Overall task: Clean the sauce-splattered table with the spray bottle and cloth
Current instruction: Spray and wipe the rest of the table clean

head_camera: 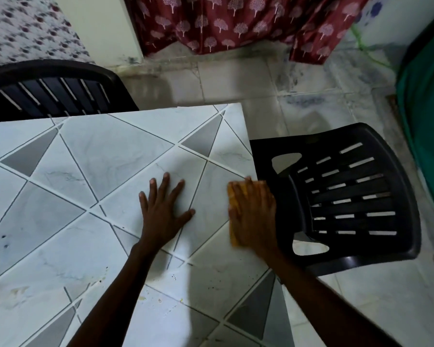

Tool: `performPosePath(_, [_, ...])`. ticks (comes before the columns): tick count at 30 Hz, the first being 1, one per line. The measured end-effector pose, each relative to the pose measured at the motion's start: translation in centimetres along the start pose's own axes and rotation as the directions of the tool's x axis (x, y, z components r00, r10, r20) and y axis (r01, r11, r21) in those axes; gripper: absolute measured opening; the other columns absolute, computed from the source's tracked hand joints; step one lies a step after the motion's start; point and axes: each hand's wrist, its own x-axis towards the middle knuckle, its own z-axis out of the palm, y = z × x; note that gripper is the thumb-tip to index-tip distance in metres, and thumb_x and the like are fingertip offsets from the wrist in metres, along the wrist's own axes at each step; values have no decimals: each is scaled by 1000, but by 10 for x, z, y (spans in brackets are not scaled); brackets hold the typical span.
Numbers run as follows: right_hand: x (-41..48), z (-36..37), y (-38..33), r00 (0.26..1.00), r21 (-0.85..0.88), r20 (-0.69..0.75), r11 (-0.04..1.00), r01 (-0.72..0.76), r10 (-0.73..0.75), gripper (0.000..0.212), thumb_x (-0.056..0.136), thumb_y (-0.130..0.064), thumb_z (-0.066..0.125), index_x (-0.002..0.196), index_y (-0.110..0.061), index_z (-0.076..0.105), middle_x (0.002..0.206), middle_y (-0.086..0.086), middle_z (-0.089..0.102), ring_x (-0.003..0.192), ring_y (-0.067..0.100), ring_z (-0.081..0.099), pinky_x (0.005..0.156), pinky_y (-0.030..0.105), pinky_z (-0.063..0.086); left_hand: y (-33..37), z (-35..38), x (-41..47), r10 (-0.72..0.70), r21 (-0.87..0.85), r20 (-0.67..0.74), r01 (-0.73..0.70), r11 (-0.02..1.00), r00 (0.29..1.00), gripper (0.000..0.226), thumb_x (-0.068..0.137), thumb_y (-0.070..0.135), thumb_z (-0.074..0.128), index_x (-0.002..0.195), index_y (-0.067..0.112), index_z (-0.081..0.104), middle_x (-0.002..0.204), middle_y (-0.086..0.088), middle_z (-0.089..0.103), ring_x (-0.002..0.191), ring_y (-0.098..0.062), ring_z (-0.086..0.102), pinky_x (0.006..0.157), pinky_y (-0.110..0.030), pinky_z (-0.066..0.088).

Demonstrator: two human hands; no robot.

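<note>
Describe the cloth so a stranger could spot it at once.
Start at the tiled white-and-grey table, then go to its right edge, beside the black slatted chair. There the right hand presses flat on the cloth; it is the only orange thing on the table, showing along the hand's left side.

My left hand lies flat, palm down, fingers spread. My right hand lies flat, palm down, fingers held together.

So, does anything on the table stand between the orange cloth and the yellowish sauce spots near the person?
Nothing visible. The cloth under the right hand has bare table down to the spots. Only the left forearm lies before the stains further left.
</note>
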Motion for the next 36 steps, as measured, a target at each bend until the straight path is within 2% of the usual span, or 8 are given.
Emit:
performPosePath(4, [136, -8, -8, 999, 55, -11, 998, -43, 44, 61, 95, -54, 34, 154, -38, 31, 164, 3, 29, 147, 37, 25, 111, 56, 30, -1, 1, 1, 0, 31, -5, 0, 1000, 1000, 85, 79, 78, 40, 153, 43, 18, 165, 2, 3, 151, -32, -1, 114, -61, 11])
performPosePath(7, [167, -13, -13, 999, 45, -6, 998, -51, 52, 63, 92, -53, 35, 153, -35, 35, 162, 3, 32, 147, 39, 27, 111, 57, 31, -3, 2, 2, 15, 62, -16, -14, 998, 1000, 82, 83, 73, 51, 152, 44, 18, 165, 1, 5, 151, -33, 3, 113, -62, 14])
performPosePath(11, [91, -9, -3, 996, 13, -46, 997, 71, -70, 61, 97, -50, 30, 156, -33, 27, 164, 4, 27, 150, 38, 19, 114, 58, 25, 3, 0, -3, 2, 75, -25, 0, 997, 1000, 81, 82, 69, 57, 151, 43, 23, 164, 0, 10, 150, -33, 8, 114, -61, 16])
performPosePath(15, [-65, -1, 16, 992, 52, -5, 990, 128, -128, 59, 103, -47, 25, 160, -35, 12, 169, 4, 10, 155, 35, 3, 118, 57, 18, 15, -3, -18, -31, 8, -58, 32, 999, 998, 76, 83, 69, 50, 149, 34, 34, 161, -7, 22, 147, -35, 20, 115, -58, 23])
performPosePath(20, [-202, 10, 42, 988, 143, 93, 984, 109, -123, 59, 102, -44, 32, 159, -36, 19, 169, 0, 7, 155, 33, 3, 118, 57, 23, 31, 14, -63, -19, 45, -10, 20, 999, 1000, 85, 78, 73, 38, 151, 29, 30, 161, -8, 21, 147, -36, 19, 113, -54, 26])
performPosePath(23, [-186, 8, 42, 991, 177, 79, 979, 97, -112, 59, 102, -45, 33, 158, -39, 17, 169, -2, 5, 155, 30, 2, 118, 56, 24, 36, 26, -95, -31, 27, -26, 32, 999, 999, 82, 81, 69, 43, 152, 30, 29, 163, -5, 18, 148, -34, 18, 114, -55, 26])
performPosePath(31, [9, -1, 6, 998, 40, 66, 999, -9, 7, 63, 96, -51, 31, 156, -35, 23, 166, 3, 19, 152, 39, 13, 116, 65, 19, 51, 53, -164, -45, -21, -61, 43, 999, 997, 74, 87, 64, 37, 153, 31, 28, 164, -2, 16, 149, -32, 16, 114, -53, 27])
performPosePath(36, [-91, -4, 8, 976, -15, 24, 977, 215, -214, 64, 99, -47, 33, 159, -31, 19, 167, 4, 17, 152, 37, 13, 118, 61, 16, 55, 49, -173, -42, -33, -59, 40, 999, 997, 70, 89, 60, 37, 150, 27, 36, 161, -5, 24, 147, -34, 23, 110, -55, 34])
